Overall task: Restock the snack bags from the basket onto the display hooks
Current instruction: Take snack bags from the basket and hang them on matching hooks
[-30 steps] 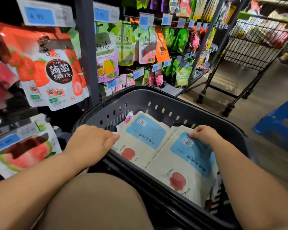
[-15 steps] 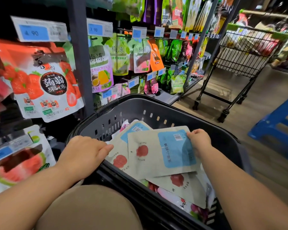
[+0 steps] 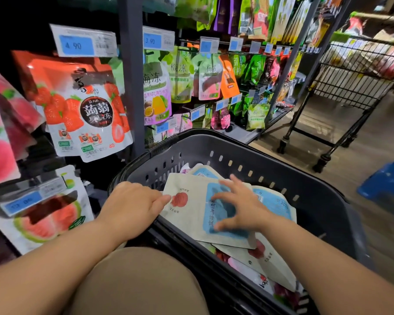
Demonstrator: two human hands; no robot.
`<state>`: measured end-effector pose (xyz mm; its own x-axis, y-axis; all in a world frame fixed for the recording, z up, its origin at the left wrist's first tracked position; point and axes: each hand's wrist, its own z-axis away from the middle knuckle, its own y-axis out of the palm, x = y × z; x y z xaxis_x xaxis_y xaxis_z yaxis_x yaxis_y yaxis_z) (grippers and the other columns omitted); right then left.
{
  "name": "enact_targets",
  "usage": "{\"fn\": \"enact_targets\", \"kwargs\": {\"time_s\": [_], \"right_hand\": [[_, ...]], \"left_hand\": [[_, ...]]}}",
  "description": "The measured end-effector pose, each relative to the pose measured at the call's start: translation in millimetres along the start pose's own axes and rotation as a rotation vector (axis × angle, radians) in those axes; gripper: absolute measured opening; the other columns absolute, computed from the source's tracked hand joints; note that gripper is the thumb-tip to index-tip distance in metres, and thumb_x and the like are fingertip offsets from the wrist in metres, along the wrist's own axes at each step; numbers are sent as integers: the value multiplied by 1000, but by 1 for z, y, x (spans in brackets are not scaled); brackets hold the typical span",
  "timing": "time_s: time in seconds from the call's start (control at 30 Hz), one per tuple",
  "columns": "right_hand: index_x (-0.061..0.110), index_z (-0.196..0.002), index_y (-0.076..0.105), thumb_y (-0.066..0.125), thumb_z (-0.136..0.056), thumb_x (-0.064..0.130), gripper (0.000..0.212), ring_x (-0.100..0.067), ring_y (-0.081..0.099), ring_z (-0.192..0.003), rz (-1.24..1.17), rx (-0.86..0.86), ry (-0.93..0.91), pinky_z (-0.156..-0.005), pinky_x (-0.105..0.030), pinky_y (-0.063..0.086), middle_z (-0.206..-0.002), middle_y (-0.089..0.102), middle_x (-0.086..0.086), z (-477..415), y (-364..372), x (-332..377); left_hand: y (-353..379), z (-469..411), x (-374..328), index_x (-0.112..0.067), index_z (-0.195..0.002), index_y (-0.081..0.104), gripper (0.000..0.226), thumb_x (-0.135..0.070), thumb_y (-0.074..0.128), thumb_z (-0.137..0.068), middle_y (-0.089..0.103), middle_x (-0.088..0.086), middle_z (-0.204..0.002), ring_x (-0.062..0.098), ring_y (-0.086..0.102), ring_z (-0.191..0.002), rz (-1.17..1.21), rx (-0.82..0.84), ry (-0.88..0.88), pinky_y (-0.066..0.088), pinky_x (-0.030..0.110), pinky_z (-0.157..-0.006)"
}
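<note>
A dark grey plastic basket [image 3: 309,214] sits in front of my knee and holds several snack bags. The top cream bag [image 3: 191,214], with a red fruit mark and a blue label, lies across the pile near the front rim. My right hand [image 3: 241,208] hovers over its blue label with fingers spread, the fingertips touching the bag. My left hand [image 3: 130,208] curls over the basket's near-left rim, and its forefinger tip touches the bag's left edge. More cream bags [image 3: 275,205] and pink packets [image 3: 248,269] lie underneath. The display hooks [image 3: 214,51] carry hanging jelly bags.
A strawberry jelly bag [image 3: 84,110] and a watermelon bag [image 3: 46,221] hang on the rack at left, under blue price tags [image 3: 77,45]. A wire shopping trolley [image 3: 355,71] stands at right on the floor. A blue stool [image 3: 387,180] is at the far right edge.
My right hand lifted a cream bag from the pile, swung it left across the basket, then let go and spread its fingers over it. The left hand stayed on the rim.
</note>
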<state>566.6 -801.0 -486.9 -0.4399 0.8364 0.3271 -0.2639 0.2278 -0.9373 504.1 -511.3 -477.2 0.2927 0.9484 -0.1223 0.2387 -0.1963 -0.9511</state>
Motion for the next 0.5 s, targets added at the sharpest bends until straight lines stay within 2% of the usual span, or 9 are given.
{"fn": "enact_targets", "kwargs": {"time_s": [0.07,0.13,0.27,0.5], "right_hand": [[41,-149,31,69,-59,80,105,-14,-10,-152,100,135,-38,-122,-47,-9,-165,7,9,4,12,6],[41,-154,14,72,-65,74,112,-15,-12,-152,159,171,-18,-121,-50,-12,-166,-2,8,3,19,7],[37,-156,-7,71,-65,76,126,-20,-19,-151,316,208,5,-120,-58,-11,-165,-16,5,1,24,10],[38,-154,-15,57,-68,85,122,-25,-17,-152,401,95,12,-119,-60,-10,-165,-16,3,0,45,7]], "left_hand": [[0,0,0,-26,-85,69,88,-67,-9,-80,68,-7,-74,15,60,-79,5,3,-3,39,34,-86],[0,0,0,-25,-84,69,88,-67,-9,-80,68,-7,-73,15,60,-78,5,3,-2,39,34,-85],[1,0,1,-25,-84,68,89,-66,-10,-80,68,-6,-74,14,60,-78,-13,8,1,39,33,-85],[2,-1,2,-25,-83,69,89,-67,-10,-79,70,-7,-76,13,61,-78,2,5,3,39,32,-84]]}}
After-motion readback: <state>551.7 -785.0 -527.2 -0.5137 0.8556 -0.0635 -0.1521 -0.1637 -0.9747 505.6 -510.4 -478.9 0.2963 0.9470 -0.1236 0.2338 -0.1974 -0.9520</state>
